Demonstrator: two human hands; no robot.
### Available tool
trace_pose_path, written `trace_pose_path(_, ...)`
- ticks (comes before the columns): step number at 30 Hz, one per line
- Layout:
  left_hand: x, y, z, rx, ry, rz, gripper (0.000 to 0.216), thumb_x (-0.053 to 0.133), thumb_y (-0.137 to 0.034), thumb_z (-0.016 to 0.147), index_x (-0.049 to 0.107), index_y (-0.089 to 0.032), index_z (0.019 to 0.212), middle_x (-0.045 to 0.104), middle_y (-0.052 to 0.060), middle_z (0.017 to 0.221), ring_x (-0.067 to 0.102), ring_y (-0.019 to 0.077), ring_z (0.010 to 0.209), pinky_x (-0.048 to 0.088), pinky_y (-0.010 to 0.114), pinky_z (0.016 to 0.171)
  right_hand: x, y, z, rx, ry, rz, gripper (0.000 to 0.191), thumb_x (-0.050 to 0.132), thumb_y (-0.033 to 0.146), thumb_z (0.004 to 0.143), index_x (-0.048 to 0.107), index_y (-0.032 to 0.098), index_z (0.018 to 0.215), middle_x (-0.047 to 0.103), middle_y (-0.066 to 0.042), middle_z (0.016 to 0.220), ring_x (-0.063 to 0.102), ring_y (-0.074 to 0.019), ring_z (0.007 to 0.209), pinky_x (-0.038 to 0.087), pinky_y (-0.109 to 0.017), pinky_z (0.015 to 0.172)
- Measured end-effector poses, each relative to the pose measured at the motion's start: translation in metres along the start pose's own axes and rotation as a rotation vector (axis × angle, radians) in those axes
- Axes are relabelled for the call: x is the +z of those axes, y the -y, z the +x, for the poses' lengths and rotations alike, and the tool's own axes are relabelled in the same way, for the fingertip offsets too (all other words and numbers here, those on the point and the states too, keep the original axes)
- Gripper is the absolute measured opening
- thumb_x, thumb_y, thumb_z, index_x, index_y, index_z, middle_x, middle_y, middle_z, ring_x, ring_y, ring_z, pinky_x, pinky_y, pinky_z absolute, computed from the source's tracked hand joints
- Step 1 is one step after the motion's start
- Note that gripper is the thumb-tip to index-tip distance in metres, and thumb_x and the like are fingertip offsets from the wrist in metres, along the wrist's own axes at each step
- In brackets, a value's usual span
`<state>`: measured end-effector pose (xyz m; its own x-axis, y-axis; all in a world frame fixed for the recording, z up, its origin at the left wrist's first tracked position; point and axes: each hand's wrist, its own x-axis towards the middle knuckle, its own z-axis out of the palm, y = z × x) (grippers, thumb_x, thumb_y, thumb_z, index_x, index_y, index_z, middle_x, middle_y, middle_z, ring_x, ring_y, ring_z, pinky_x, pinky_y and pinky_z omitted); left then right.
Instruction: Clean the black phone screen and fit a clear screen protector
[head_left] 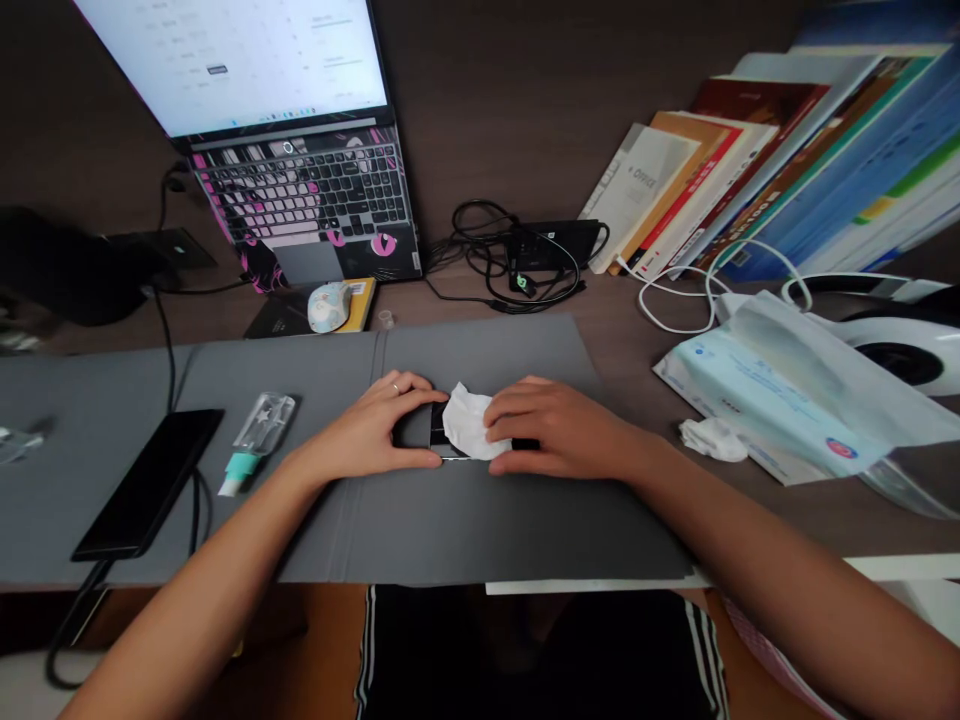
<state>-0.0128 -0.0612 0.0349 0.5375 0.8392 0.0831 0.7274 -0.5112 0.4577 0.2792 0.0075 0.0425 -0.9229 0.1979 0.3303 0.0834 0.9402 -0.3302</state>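
Note:
A thin black slab that looks like a phone (437, 424) lies on the grey desk mat, largely hidden by my hands and a tissue. My left hand (375, 430), with a ring on one finger, grips its left end between thumb and fingers. Over its middle, my right hand (559, 430) presses a crumpled white tissue (466, 422) under bent fingers. To the left lies a clear spray bottle (262, 428) with a mint-green neck. Farther left is a black phone (150, 485) with a cable plugged into its near end.
Behind the grey mat (480, 530) stand an open laptop (307, 200), a mouse (328, 306) on a notebook and tangled black cables (487, 245). On the right are leaning books (705, 180), a tissue pack (772, 390), a used tissue (714, 439) and white headphones (900, 350).

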Motion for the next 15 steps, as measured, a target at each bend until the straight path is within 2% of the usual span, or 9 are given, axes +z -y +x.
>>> trace_pose_path(4, 0.001, 0.002, 0.0, 0.002, 0.006, 0.003, 0.07, 0.073, -0.062, 0.084, 0.052, -0.026, 0.14, 0.055, 0.007, 0.126, 0.052, 0.0286, 0.117, 0.042, 0.047, 0.105, 0.003, 0.005, 0.001, 0.0, -0.032, -0.005, 0.046, 0.059, 0.062, 0.094, 0.071, 0.018, 0.101, 0.074, -0.007, 0.109, 0.067, -0.0222, 0.102, 0.042, -0.038, 0.095)
trace_pose_path(8, 0.001, 0.003, -0.001, -0.003, 0.004, -0.004, 0.071, 0.074, -0.065, 0.081, 0.055, -0.023, 0.135, 0.056, 0.008, 0.124, 0.052, 0.0285, 0.115, 0.043, 0.046, 0.104, 0.009, 0.012, 0.003, -0.045, 0.04, 0.004, 0.06, 0.058, 0.063, 0.095, 0.061, 0.016, 0.132, 0.066, -0.013, 0.136, 0.057, -0.0265, 0.13, 0.037, -0.042, 0.106)
trace_pose_path(10, 0.001, 0.004, -0.001, -0.004, 0.003, -0.009, 0.072, 0.074, -0.066, 0.08, 0.056, -0.023, 0.135, 0.056, 0.008, 0.124, 0.052, 0.0288, 0.115, 0.043, 0.046, 0.104, 0.01, 0.013, 0.003, -0.04, 0.083, 0.009, 0.062, 0.059, 0.06, 0.095, 0.056, 0.017, 0.14, 0.061, -0.012, 0.144, 0.05, -0.0265, 0.139, 0.031, -0.044, 0.114)
trace_pose_path(12, 0.001, 0.004, 0.0, 0.001, 0.005, -0.013, 0.073, 0.074, -0.066, 0.08, 0.055, -0.024, 0.137, 0.056, 0.008, 0.125, 0.052, 0.029, 0.116, 0.043, 0.047, 0.104, 0.01, 0.013, 0.002, -0.017, 0.093, -0.001, 0.062, 0.062, 0.06, 0.094, 0.058, 0.018, 0.138, 0.061, -0.011, 0.145, 0.05, -0.0267, 0.139, 0.027, -0.046, 0.117)
trace_pose_path(15, 0.0, 0.004, 0.0, 0.002, 0.012, -0.02, 0.074, 0.074, -0.066, 0.08, 0.054, -0.025, 0.138, 0.056, 0.008, 0.125, 0.051, 0.0292, 0.117, 0.042, 0.047, 0.105, 0.008, 0.014, 0.002, -0.01, 0.093, -0.001, 0.062, 0.065, 0.059, 0.092, 0.06, 0.016, 0.137, 0.063, -0.011, 0.142, 0.051, -0.0273, 0.139, 0.028, -0.047, 0.118)
